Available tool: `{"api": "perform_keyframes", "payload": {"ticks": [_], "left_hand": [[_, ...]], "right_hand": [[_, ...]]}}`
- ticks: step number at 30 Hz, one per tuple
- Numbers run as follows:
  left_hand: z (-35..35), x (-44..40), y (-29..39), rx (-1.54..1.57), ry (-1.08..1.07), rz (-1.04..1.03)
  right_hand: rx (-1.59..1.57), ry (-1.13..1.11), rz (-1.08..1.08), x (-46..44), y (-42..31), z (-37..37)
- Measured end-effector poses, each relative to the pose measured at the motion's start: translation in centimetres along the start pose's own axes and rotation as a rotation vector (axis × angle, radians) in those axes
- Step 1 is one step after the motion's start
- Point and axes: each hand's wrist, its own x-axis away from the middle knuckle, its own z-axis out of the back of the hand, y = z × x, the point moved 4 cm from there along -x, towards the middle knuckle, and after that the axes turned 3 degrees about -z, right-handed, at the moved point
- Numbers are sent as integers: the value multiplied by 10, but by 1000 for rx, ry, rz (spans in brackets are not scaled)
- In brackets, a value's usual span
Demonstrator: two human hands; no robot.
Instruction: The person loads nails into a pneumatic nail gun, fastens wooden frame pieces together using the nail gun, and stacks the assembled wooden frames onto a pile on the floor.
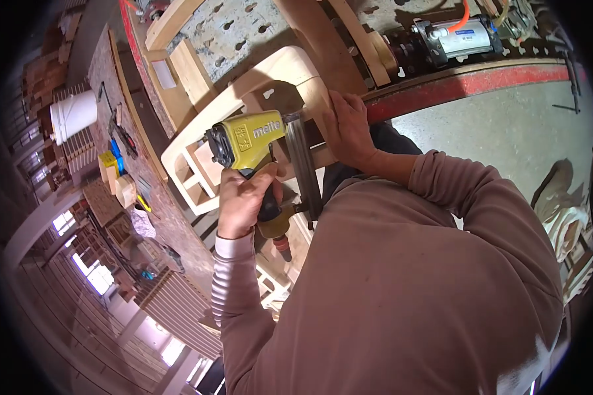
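Observation:
My left hand [244,201] is wrapped round the handle of a yellow pneumatic nail gun [252,137] marked "meite". The gun's long metal magazine [301,164] points down toward my body, and its nose lies against the inside of a pale wooden frame [270,71] with rounded corners. At the frame's near right side, my right hand [351,131] grips the curved rail, its fingers along the wood. Where the gun's nose meets the wood is partly hidden. A hose fitting [282,247] hangs below the handle.
A perforated metal bench [244,29] with a red edge [468,84] carries wooden pieces and a pneumatic cylinder [464,43] with an orange hose. On the left, a board table [153,197] holds tools and wood blocks [124,189]. A white bucket [74,115] stands beyond it.

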Motion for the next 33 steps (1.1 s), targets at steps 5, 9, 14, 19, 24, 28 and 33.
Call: {"api": "perform_keyframes", "payload": {"ticks": [5,9,14,19,24,28,33], "left_hand": [[-17,11,13,145,18,-58],[-18,14,4,220,20,-67],[-13,13,-13,211,39,-29],[-19,22,-2,251,25,-222],[3,56,-41,410,80,20],[29,100,-48,-244,130,-162],[67,155,-102,-292,308,-188]], "right_hand": [[-20,-30,7,-2,1,-2],[-26,-33,-1,1,4,-3],[-5,-55,11,1,4,-3],[-15,-87,3,-2,1,0],[88,-228,-13,-1,6,0],[-45,-138,140,-8,12,-3],[376,-231,-43,-9,3,0]]}}
